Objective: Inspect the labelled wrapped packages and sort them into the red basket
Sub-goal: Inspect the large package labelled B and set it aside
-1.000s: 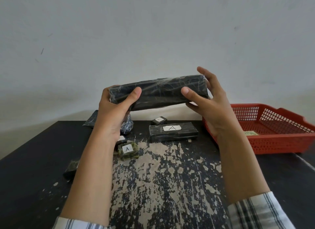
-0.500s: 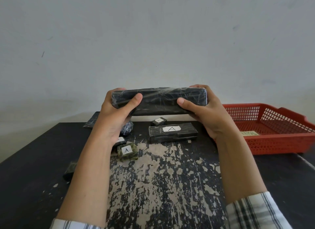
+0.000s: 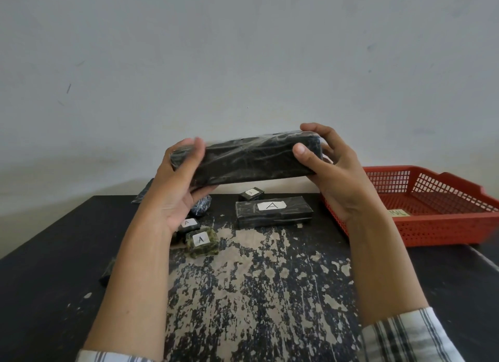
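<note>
I hold a long black wrapped package (image 3: 248,159) level above the table, one end in each hand. My left hand (image 3: 175,189) grips its left end, my right hand (image 3: 332,172) its right end. No label shows on the face turned to me. Below it on the table lie a long black package labelled A (image 3: 272,212), a small black labelled one (image 3: 251,193) behind it, a green-black one labelled A (image 3: 202,241) and another small labelled one (image 3: 189,224) partly behind my left wrist. The red basket (image 3: 442,226) stands at the right.
A shiny round wrapped bundle (image 3: 201,206) lies behind my left hand. A flat dark packet (image 3: 143,194) sits at the table's back left edge, and another dark package (image 3: 108,272) peeks out left of my left forearm. A small label (image 3: 398,213) lies inside the basket. The black tabletop (image 3: 256,294) is worn.
The held package has turned in my hands, showing a broader face. My left fingers have shifted along its end, and my right fingers have opened around the right end.
</note>
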A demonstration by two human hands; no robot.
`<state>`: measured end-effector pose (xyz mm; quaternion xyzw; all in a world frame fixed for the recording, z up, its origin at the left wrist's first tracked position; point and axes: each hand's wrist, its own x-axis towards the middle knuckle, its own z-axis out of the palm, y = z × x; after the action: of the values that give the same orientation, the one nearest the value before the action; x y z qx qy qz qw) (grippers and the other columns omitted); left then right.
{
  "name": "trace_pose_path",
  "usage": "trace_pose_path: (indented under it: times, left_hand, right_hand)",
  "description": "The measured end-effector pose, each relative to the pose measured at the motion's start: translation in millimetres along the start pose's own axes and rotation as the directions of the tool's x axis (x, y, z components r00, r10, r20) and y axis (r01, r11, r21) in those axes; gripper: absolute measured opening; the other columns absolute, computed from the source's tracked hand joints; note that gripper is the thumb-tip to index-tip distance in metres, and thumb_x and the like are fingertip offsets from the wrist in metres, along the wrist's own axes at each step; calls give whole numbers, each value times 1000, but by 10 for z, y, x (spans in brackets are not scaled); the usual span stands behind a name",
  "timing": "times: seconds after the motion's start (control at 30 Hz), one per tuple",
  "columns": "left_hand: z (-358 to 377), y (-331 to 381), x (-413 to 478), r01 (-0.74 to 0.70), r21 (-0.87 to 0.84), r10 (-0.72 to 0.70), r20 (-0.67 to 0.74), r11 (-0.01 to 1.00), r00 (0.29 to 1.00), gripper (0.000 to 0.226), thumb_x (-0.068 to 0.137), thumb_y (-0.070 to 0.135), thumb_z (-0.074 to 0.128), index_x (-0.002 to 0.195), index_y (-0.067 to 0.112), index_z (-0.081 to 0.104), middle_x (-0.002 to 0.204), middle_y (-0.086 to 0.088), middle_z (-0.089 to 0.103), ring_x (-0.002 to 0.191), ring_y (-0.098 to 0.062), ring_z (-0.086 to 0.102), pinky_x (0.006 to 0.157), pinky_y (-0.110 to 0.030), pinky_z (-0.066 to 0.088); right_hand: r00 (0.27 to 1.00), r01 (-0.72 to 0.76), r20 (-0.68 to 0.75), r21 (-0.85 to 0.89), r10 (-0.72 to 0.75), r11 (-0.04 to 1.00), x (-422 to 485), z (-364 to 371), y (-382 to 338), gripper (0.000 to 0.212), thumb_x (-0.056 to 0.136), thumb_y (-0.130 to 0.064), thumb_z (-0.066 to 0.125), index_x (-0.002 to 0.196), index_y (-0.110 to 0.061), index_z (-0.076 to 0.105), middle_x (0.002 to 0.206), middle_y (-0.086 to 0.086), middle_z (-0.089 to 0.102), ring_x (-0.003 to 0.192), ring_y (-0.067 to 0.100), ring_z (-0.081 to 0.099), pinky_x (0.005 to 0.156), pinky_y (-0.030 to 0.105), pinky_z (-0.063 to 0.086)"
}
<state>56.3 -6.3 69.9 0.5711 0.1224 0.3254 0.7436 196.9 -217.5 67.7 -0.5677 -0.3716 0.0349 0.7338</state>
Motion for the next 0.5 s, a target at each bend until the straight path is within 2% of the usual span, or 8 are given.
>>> trace_pose_path:
  times: [0.07, 0.13, 0.23, 0.3, 0.37, 0.4, 0.43, 0.5]
  left_hand:
    - [-28, 29, -37, 68, 24, -69, 60, 997, 996, 88, 75, 76, 52, 136, 13, 58, 120, -13, 76, 109, -25, 75, 76, -31, 64]
    - [-40, 36, -54, 123, 67, -128, 82, 990, 988, 84, 84, 84, 37, 126, 17, 66, 111, -12, 79, 101, -24, 78, 75, -32, 65]
    - [4, 14, -51, 141, 82, -142, 11, 987, 990, 51, 92, 64, 57, 109, 18, 67, 99, -10, 78, 85, -20, 77, 66, -28, 65]
    - [33, 6, -28, 124, 63, -121, -51, 990, 991, 27, 94, 45, 67, 99, 18, 67, 94, -7, 76, 85, -20, 75, 67, -31, 64]
    - [46, -2, 4, 85, 65, -80, -84, 994, 993, 18, 95, 35, 69, 93, 18, 69, 88, -4, 76, 88, -22, 74, 72, -35, 62]
    - [50, -10, 17, 62, 74, -56, -90, 995, 994, 16, 95, 34, 70, 94, 18, 70, 87, -2, 77, 90, -23, 74, 73, -36, 62]
    - [53, -20, 24, 40, 84, -33, -91, 996, 995, 15, 95, 33, 71, 96, 18, 70, 88, -2, 77, 92, -23, 74, 73, -36, 61]
    - [59, -41, 34, 2, 97, 6, -85, 995, 996, 18, 95, 32, 71, 105, 17, 71, 94, -1, 78, 98, -23, 74, 74, -35, 60]
  right_hand:
    - [1000, 27, 12, 5, -27, 1000, -12, -18, -17, 56, 69, -37, 94, 118, -31, 68, 123, 4, 68, 125, 28, 65, 111, 45, 52]
    - [997, 61, 45, 7, -62, 998, -16, -47, -24, 66, 64, -38, 98, 121, -27, 65, 123, 2, 68, 124, 23, 65, 112, 39, 51]
    - [991, 83, 101, 9, -84, 996, -25, -54, -22, 70, 74, -17, 88, 136, -17, 56, 129, -6, 64, 128, 14, 61, 111, 34, 49]
    - [988, 54, 147, 10, -55, 998, -25, -77, -7, 91, 73, -14, 88, 152, -26, 45, 152, -5, 52, 143, 16, 50, 117, 39, 45]
    - [986, -32, 162, -37, 37, 999, -5, -90, 5, 117, 64, -29, 93, 161, -41, 29, 169, -3, 32, 154, 18, 36, 124, 48, 37]
    - [984, -74, 154, -99, 89, 992, 4, -71, 4, 129, 57, -42, 95, 163, -42, 22, 171, -3, 28, 155, 18, 33, 125, 50, 34]
    - [982, -103, 136, -176, 128, 979, 11, -36, -2, 140, 51, -55, 97, 165, -39, 17, 170, -2, 31, 154, 19, 34, 126, 51, 32]
    - [981, -139, 92, -275, 170, 951, 24, 45, -9, 142, 46, -75, 93, 163, -34, 23, 160, -1, 48, 146, 22, 48, 121, 53, 39]
